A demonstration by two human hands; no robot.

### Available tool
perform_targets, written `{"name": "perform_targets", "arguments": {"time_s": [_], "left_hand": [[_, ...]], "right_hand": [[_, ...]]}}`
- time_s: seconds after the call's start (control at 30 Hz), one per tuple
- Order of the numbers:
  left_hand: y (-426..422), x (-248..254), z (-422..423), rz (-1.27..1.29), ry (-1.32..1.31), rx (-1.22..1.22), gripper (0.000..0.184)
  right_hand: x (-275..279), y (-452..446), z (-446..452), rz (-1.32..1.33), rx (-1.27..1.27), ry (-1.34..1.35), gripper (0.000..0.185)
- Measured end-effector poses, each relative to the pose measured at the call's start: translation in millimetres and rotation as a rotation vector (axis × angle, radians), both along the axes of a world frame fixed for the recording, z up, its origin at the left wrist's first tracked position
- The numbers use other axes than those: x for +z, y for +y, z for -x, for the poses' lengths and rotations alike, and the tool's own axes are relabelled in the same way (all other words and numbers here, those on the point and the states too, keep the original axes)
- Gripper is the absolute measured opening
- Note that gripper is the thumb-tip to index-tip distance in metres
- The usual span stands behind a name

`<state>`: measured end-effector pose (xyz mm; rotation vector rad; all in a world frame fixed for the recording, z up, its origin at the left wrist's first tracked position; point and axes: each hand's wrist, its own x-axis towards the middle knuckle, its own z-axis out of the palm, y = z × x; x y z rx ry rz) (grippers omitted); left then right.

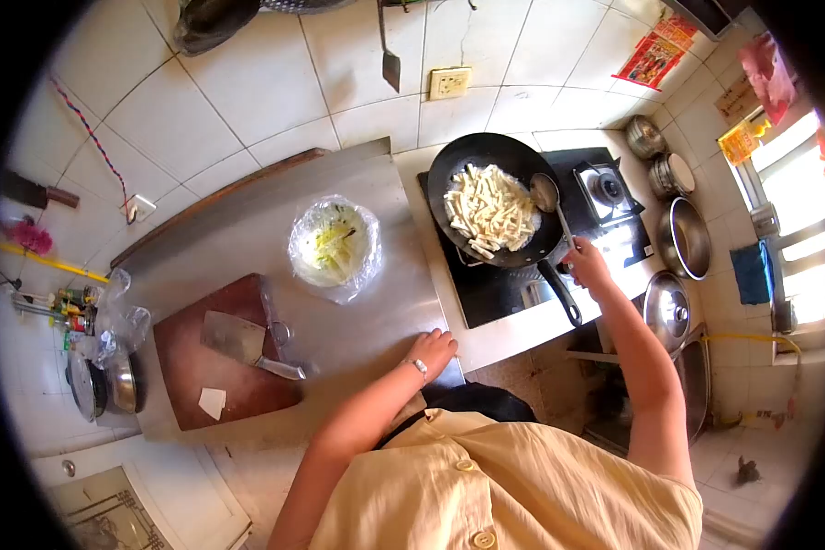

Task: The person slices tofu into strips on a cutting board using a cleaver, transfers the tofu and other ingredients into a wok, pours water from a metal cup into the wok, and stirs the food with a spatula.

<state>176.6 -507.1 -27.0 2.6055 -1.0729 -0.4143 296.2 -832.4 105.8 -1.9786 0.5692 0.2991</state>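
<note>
Pale strips, perhaps tofu, fill the wok (449, 174); right hand (588, 264) grips the ladle (544, 192); left hand (431, 346) holds nothing.

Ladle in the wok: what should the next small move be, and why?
Probably sweep the ladle left, under the pale strips, to turn them. The right hand already grips its handle, its bowl sits at the pile's right edge, and the strips lie heaped in the wok. The left hand rests on the counter, so the wok's handle is unheld; a gentle stroke seems wise.
</note>
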Motion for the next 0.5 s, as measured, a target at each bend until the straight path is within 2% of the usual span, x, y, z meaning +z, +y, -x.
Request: {"name": "perform_targets", "arguments": {"time_s": [0.1,0.17,0.2,0.27,0.33,0.37,0.4,0.43,0.47,0.5], "left_hand": [[2,-4,1,0.004,0.012,0.032,0.014],[6,-7,-3,-0.005,0.041,0.066,0.013],[11,-9,-5,-0.010,0.036,0.065,0.013],[22,16,-6,0.017,0.122,0.159,0.013],[39,23,-5,0.115,0.110,0.246,0.011],[48,28,-5,0.214,0.098,0.336,0.010],[56,36,-8,0.214,0.094,0.333,0.010],[64,48,-10,0.327,0.079,0.370,0.009],[66,62,-11,0.442,0.065,0.407,0.010],[66,82,-11,0.443,0.063,0.406,0.010]], "right_hand": [[-16,23,-12,-0.296,-0.060,0.035,0.035],[-18,37,-18,-0.351,-0.034,0.057,0.036],[-15,35,-20,-0.328,0.063,0.069,0.036],[-2,29,-15,-0.305,0.156,0.084,0.035],[20,22,6,0.306,0.542,-0.321,0.034],[38,24,19,0.307,0.541,-0.323,0.034],[61,27,35,0.411,0.562,-0.301,0.034],[79,30,48,0.515,0.583,-0.277,0.034],[93,30,59,0.517,0.582,-0.280,0.034],[105,30,68,0.445,0.606,-0.188,0.035]]}}
